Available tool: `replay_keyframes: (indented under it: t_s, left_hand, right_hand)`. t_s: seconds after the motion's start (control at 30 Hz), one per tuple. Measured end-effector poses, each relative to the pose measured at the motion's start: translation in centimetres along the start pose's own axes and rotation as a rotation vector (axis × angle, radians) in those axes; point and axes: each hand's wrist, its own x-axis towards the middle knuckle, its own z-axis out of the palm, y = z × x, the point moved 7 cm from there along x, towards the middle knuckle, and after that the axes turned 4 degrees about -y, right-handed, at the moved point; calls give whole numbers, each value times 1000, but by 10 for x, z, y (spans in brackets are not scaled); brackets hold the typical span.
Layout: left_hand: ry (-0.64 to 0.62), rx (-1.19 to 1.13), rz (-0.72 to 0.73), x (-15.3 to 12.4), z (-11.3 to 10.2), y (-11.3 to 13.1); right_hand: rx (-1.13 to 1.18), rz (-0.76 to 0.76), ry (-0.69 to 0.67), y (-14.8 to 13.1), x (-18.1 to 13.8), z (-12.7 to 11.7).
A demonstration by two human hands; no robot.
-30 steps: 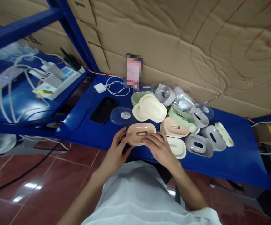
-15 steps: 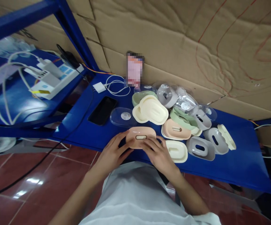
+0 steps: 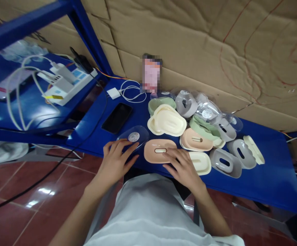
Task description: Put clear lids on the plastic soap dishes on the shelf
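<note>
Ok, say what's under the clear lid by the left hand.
Only blue table shows through the clear lid. Its round sticker hides the middle, and the left hand covers the near edge.

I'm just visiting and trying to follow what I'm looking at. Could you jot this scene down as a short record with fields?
Surface: blue shelf against a cardboard wall
Left hand: fingers spread, fingertips on a clear lid
Right hand: open, resting on a pink dish with a slot in its top
Right of it: cream dish, then grey dish
Behind: pile of dishes in cream, green, pink and grey
Far left: black phone, lying flat
</note>
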Motion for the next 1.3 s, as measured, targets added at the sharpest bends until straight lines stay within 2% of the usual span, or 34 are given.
replay_keyframes:
  t_s: [0.1,0.3,0.37,0.53,0.7,0.77,1.0,1.17,1.3]
  left_hand:
    - [20,-50,0,-15,-3,0]
    - [236,-283,-76,-23,-25,5]
    - [266,-359,-35,-22,-30,15]
    - [147,-434,227,-8,-16,46]
    - [22,-438,372,9,4,63]
    - [0,-402,386,12,10,66]
    - [50,-377,370,6,20,61]
    - [113,-322,415,-1,19,63]
    - [89,-306,423,-7,27,60]
  right_hand:
    - [-20,10,49,5,-1,-3]
    - [6,-8,57,9,6,-3]
    - [19,-9,53,10,6,-2]
    - [15,3,147,12,2,-8]
    - [-19,-67,48,6,5,-6]
    - [-42,-78,42,3,4,-8]
    - [-122,-57,-22,-3,-2,-6]
    - [-153,-52,-17,-5,-9,-1]
    - [-199,-48,-4,-8,-18,8]
